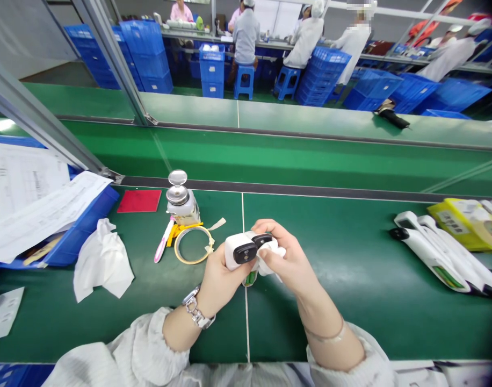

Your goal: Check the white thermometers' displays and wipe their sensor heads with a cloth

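Observation:
My left hand (218,282) is closed around a white handheld device (232,250) with a glossy black oval end. Close beside it, a second black oval end (263,239) shows, on another white body mostly covered by my fingers. In my right hand (294,264) is a crumpled white cloth (272,262), pinched against that second end. A green part peeks out beneath the hands. To their left lie a roll of masking tape (181,262), a pink-and-white brush-like tool (164,243) and a metal-capped dispenser bottle (185,208) with its lid up.
Similar white devices (435,252) lie at the right near a yellow box (457,223). On the left are a white cloth (103,260), a red card (139,201) and a blue bin (79,215) with papers. A metal post (36,102) rises there. Co-workers sit beyond.

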Action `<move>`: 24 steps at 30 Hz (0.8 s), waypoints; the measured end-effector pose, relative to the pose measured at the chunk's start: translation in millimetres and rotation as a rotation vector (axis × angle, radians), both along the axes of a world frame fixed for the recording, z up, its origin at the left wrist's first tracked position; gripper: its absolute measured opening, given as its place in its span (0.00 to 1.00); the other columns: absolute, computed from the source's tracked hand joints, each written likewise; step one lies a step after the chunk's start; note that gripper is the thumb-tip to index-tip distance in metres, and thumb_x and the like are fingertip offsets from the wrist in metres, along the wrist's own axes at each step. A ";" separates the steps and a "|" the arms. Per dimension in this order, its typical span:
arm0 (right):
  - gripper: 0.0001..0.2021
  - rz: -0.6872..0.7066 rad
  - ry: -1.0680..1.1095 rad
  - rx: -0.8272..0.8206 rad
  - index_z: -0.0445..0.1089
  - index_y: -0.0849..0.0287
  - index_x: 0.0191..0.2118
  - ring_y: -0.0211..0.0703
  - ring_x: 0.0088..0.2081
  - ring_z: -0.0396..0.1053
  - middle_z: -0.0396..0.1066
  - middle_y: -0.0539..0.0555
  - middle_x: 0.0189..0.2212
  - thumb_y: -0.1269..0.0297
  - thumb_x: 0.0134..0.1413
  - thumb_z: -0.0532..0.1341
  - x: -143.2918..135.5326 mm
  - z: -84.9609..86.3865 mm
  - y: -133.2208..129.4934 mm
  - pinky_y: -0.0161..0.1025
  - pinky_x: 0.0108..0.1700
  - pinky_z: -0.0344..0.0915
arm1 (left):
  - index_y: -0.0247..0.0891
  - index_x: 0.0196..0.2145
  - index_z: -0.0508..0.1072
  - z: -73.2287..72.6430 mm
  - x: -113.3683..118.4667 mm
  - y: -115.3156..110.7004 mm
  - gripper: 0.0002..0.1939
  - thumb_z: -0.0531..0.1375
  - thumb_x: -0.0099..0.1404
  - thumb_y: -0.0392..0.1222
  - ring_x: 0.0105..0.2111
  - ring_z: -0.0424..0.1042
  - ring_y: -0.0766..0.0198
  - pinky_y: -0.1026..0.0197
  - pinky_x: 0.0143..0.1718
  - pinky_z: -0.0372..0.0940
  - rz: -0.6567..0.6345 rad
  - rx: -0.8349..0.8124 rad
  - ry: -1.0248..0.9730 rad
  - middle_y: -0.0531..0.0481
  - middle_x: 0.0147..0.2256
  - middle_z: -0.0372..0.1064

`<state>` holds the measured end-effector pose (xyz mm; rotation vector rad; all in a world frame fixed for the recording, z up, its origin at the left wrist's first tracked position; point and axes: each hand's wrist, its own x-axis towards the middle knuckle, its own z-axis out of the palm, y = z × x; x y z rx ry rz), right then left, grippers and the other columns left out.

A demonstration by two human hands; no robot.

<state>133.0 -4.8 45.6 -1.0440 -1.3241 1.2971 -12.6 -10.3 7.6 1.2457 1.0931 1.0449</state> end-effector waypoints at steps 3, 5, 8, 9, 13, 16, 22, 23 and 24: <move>0.11 0.008 0.013 -0.024 0.63 0.56 0.37 0.40 0.34 0.62 0.60 0.51 0.40 0.73 0.44 0.57 -0.5 1.5 -0.1 0.34 0.31 0.58 | 0.35 0.36 0.72 0.0 0.5 0.0 0.13 0.63 0.55 0.44 0.26 0.67 0.68 0.68 0.27 0.64 0.000 -0.006 -0.007 0.53 0.27 0.69; 0.11 -0.002 0.002 -0.035 0.63 0.55 0.37 0.40 0.34 0.62 0.61 0.50 0.40 0.73 0.44 0.57 -0.8 2.8 -0.2 0.33 0.30 0.58 | 0.34 0.37 0.71 -0.1 0.7 0.3 0.14 0.63 0.55 0.44 0.26 0.67 0.69 0.68 0.27 0.63 -0.005 -0.017 -0.009 0.53 0.27 0.69; 0.11 0.016 0.000 -0.057 0.63 0.55 0.37 0.40 0.34 0.62 0.61 0.50 0.39 0.73 0.44 0.57 -0.6 5.1 -0.3 0.33 0.30 0.58 | 0.34 0.36 0.71 -0.1 0.7 0.6 0.13 0.63 0.56 0.44 0.26 0.66 0.69 0.68 0.27 0.63 -0.008 -0.014 -0.002 0.53 0.26 0.69; 0.11 0.023 0.003 -0.064 0.63 0.55 0.37 0.40 0.34 0.62 0.61 0.50 0.39 0.73 0.44 0.56 -0.5 5.7 -0.3 0.33 0.30 0.58 | 0.33 0.36 0.72 0.1 0.7 0.6 0.13 0.63 0.56 0.44 0.26 0.66 0.69 0.68 0.27 0.63 -0.006 -0.010 0.001 0.53 0.26 0.69; 0.11 0.015 -0.009 -0.075 0.62 0.55 0.37 0.40 0.34 0.61 0.61 0.50 0.39 0.74 0.44 0.57 -0.6 6.6 -0.3 0.33 0.30 0.58 | 0.33 0.35 0.72 1.7 0.7 0.3 0.13 0.63 0.55 0.45 0.25 0.66 0.69 0.68 0.27 0.63 0.005 -0.011 0.015 0.53 0.26 0.69; 0.12 0.028 -0.017 -0.060 0.62 0.55 0.37 0.39 0.34 0.61 0.60 0.50 0.39 0.74 0.44 0.57 -0.1 5.2 0.0 0.33 0.31 0.58 | 0.33 0.35 0.72 2.6 0.9 0.5 0.13 0.64 0.54 0.44 0.25 0.66 0.68 0.68 0.26 0.63 0.008 -0.004 0.019 0.53 0.26 0.69; 0.10 0.073 0.033 -0.060 0.64 0.56 0.39 0.43 0.36 0.62 0.60 0.52 0.40 0.69 0.47 0.59 5.5 1.7 0.9 0.35 0.31 0.59 | 0.34 0.36 0.72 0.2 0.7 1.5 0.14 0.64 0.54 0.44 0.25 0.66 0.68 0.67 0.26 0.63 0.009 -0.004 0.020 0.52 0.27 0.70; 0.10 0.079 0.042 -0.066 0.64 0.56 0.39 0.43 0.37 0.62 0.60 0.52 0.41 0.69 0.47 0.58 6.0 1.6 1.0 0.35 0.31 0.59 | 0.34 0.35 0.72 0.0 0.7 1.7 0.13 0.64 0.54 0.44 0.25 0.67 0.68 0.67 0.26 0.63 0.003 -0.007 0.019 0.52 0.26 0.70; 0.10 0.079 0.051 -0.072 0.64 0.56 0.39 0.43 0.37 0.62 0.60 0.52 0.41 0.69 0.47 0.58 6.1 1.8 1.0 0.34 0.31 0.59 | 0.34 0.35 0.72 0.1 0.8 1.8 0.13 0.64 0.54 0.44 0.25 0.67 0.68 0.67 0.26 0.64 0.000 -0.008 0.017 0.53 0.26 0.70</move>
